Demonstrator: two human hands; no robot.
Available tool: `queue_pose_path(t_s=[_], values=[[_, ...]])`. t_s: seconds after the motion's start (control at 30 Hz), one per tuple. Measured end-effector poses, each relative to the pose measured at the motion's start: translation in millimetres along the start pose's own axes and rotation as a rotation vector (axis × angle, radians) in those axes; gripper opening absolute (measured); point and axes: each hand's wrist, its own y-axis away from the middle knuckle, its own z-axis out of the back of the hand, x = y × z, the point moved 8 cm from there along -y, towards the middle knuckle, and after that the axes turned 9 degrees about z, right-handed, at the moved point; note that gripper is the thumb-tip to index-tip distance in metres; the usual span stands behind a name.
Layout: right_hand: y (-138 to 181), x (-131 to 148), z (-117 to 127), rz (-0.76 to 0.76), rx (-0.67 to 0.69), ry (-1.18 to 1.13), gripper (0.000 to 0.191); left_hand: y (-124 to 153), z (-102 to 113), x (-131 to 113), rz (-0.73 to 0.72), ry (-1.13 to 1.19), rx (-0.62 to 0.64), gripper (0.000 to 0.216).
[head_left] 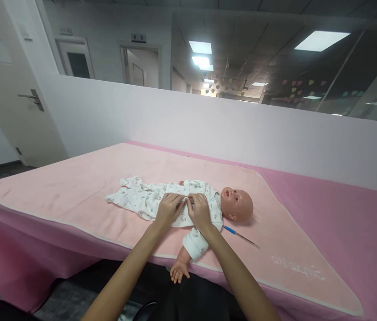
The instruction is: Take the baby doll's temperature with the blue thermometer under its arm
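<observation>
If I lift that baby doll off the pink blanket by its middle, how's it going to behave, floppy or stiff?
Probably floppy at the limbs: the baby doll has one bare arm hanging limp over the table edge. Its smooth plastic head looks hard and may tip back unsupported. The loose printed sleepsuit, bunched under the left hand and right hand, would likely slide.

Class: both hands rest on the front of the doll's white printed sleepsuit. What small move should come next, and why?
Probably pinch the two front edges together: the left hand and right hand meet at the chest of the white printed sleepsuit on the bald plastic baby doll.
</observation>
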Motion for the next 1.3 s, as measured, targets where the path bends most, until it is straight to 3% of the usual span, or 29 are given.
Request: queue_pose_path(t_s=[0.77, 1.03, 1.3], values=[[0.2, -1.1, 0.0, 0.004, -0.024, 0.014, 0.015, -1.6, 4.7, -1.2, 0.058, -0.128, -0.007, 0.013], [2.0, -3.6, -2.6, -0.007, -0.005, 0.029, 0.016, -2.3, 4.6, 2.8, 0.086, -0.005, 0.003, 0.011], [3.0, -4.7, -3.8, -0.012, -0.002, 0.047, 0.015, -1.9, 8.3, 5.1, 0.116, 0.128, -0.030, 0.027]])
